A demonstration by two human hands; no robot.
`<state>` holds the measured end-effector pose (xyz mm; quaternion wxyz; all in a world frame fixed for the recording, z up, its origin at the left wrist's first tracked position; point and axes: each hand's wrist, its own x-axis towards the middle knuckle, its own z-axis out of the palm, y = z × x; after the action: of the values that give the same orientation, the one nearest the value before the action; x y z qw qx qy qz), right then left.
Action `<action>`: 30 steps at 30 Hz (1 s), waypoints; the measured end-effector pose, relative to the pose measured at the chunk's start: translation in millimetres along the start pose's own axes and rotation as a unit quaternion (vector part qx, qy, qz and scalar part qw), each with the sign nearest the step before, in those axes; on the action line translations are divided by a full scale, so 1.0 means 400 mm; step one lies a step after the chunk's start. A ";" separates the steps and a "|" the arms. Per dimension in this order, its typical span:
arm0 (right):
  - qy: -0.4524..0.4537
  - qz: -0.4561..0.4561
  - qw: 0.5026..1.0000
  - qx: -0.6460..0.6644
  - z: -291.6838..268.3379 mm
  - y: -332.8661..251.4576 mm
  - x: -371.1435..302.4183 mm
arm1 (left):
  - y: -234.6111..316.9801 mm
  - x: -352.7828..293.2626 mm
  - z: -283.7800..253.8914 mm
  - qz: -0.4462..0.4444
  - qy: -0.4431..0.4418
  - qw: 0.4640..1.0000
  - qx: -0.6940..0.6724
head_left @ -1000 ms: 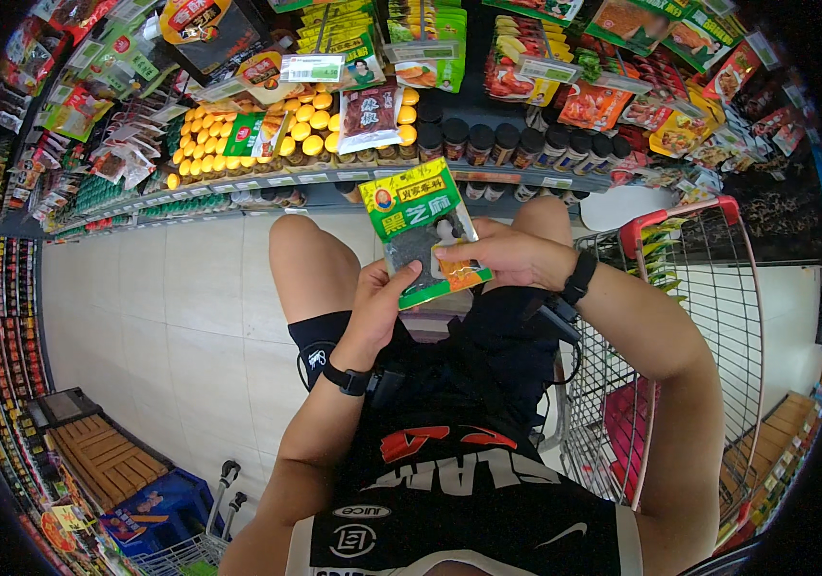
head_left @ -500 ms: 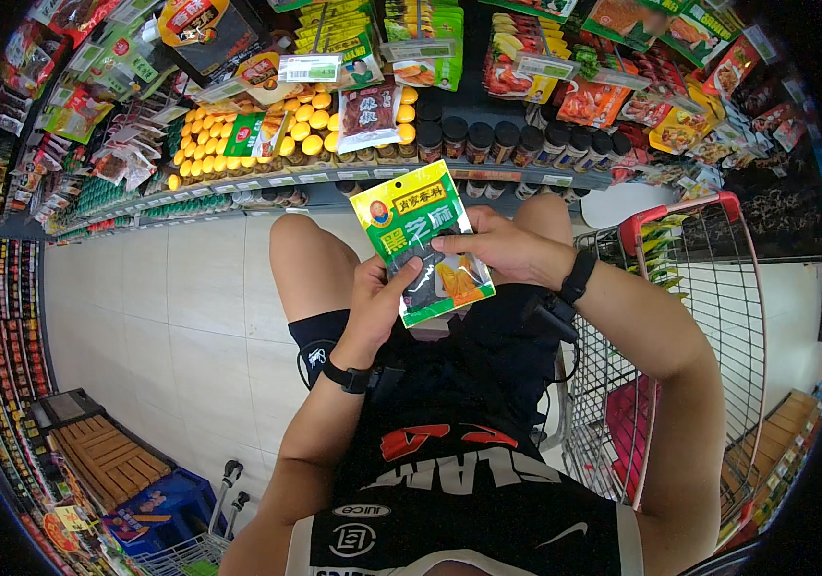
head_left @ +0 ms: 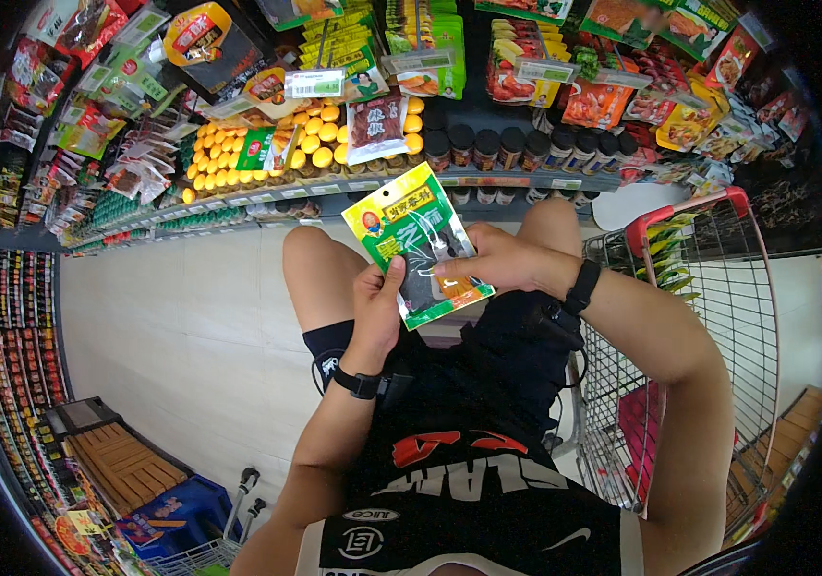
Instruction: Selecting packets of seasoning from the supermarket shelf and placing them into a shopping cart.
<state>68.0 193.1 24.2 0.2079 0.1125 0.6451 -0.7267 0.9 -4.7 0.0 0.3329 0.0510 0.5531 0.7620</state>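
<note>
Between both hands I hold a flat green and yellow packet (head_left: 418, 248), with a dark window showing black contents. It is tilted, its top leaning to the left, above my lap. My left hand (head_left: 378, 302) grips its lower left side, thumb on the front. Opposite it, my right hand (head_left: 502, 257) pinches the right edge, the thumb lying across the dark window. The fingers behind the packet are hidden. Just past the packet, a shelf carries dark-capped jars (head_left: 485, 147) and yellow-capped bottles (head_left: 320, 134). A clear bag of reddish-brown contents (head_left: 376, 128) lies over those caps.
A wire shopping cart (head_left: 699, 298) with red corners stands at my right, a pink item (head_left: 638, 432) in it. Hanging packets (head_left: 526, 62) fill the rack ahead. At left are a tiled floor (head_left: 181, 326), a wooden slatted platform (head_left: 128, 466) and a blue bin (head_left: 181, 514).
The packet has tipped slightly further to the left. My right thumb has moved lower on its front, and my left thumb now sits nearer its left edge. The whole view has shifted a little.
</note>
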 end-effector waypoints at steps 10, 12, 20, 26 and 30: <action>0.120 -0.178 0.948 -0.235 0.008 0.002 0.006 | 0.005 0.048 0.031 0.175 -0.008 0.956 0.237; 0.056 -0.166 0.978 -0.116 0.020 -0.006 -0.002 | 0.017 0.053 0.037 0.176 -0.067 0.949 0.253; -0.069 -0.176 0.981 0.041 0.001 -0.055 -0.018 | 0.071 0.114 0.065 0.146 -0.081 0.950 0.265; 0.014 -0.223 0.971 -0.080 0.002 -0.065 -0.026 | 0.225 0.247 0.073 0.264 -0.010 0.903 0.338; -0.007 -0.235 0.922 -0.307 0.001 -0.065 -0.045 | 0.340 0.356 0.108 0.406 0.114 0.705 0.570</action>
<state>72.3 197.7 55.3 0.0600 -0.1166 0.8430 -0.5216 -151.2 88.0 94.4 -0.1669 0.3638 0.8415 0.3629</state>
